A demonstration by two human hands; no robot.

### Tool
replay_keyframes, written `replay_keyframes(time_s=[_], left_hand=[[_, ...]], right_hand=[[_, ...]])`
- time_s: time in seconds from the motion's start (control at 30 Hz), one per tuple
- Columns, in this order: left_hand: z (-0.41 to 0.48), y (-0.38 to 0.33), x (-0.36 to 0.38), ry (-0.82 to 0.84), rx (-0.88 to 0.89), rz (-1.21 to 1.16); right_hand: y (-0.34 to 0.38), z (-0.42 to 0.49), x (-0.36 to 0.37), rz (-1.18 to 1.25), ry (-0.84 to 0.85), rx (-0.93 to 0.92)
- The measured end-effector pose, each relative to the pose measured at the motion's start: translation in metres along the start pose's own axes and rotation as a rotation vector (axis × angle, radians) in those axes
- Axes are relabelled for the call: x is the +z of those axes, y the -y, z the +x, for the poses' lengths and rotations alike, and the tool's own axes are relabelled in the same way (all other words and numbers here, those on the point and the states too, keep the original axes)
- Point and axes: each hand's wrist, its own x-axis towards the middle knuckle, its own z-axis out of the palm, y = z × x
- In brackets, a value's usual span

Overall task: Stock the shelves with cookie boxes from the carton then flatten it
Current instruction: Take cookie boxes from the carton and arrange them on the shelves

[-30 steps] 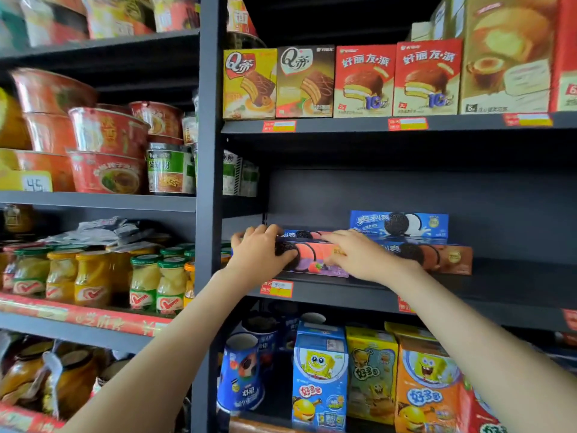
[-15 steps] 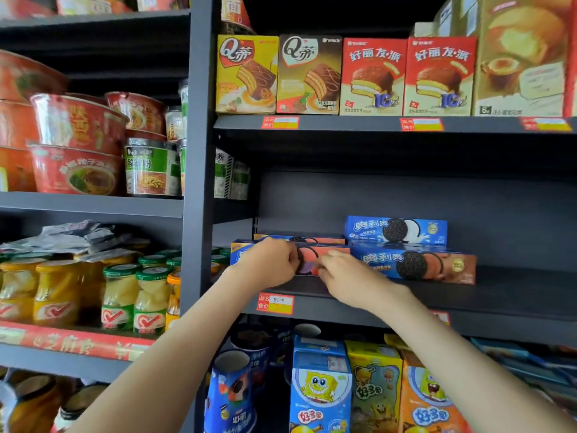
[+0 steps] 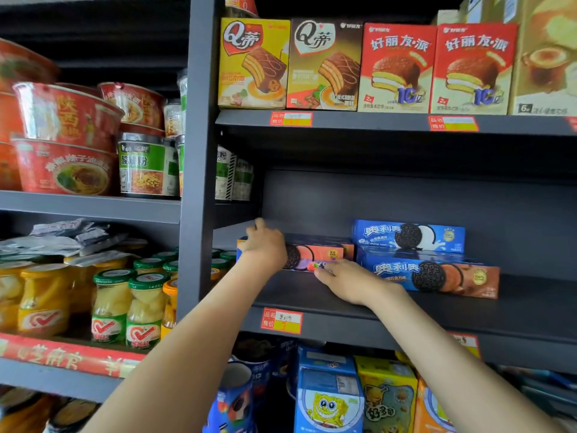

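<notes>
Cookie box (image 3: pixel 315 256) is laid flat on the middle shelf (image 3: pixel 406 310), label outward, probably so that it faces shoppers. Movement to the left is blocked by the post (image 3: pixel 196 182). The box's left end is clasped by the left grip (image 3: pixel 265 248), fingers curled over the top, seemingly to steer it. Its lower front edge is touched by the straight fingers of the right grip (image 3: pixel 346 284), nothing grasped, likely to square it. Just to the right, the slot is bounded by two stacked boxes (image 3: pixel 437 276). No carton is seen.
</notes>
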Motion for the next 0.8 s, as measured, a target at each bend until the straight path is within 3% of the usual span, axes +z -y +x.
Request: replay_keyframes(time_s=[0.13,0.6,0.8], left_hand=[[0.005,0.009,0.004,0.098,-0.181,-0.057],[0.001,0.001,0.007,0.154,0.085,-0.004],[-0.008,0.010,0.007,0.203,0.034,-0.175]], right_hand=[[0.001,0.000,0.000,0.007,-0.031,-0.024],[-0.002,-0.001,0.001,-0.023,-0.005,-0.048],[0.001,-0.007,0.000,0.032,-0.063,-0.008]])
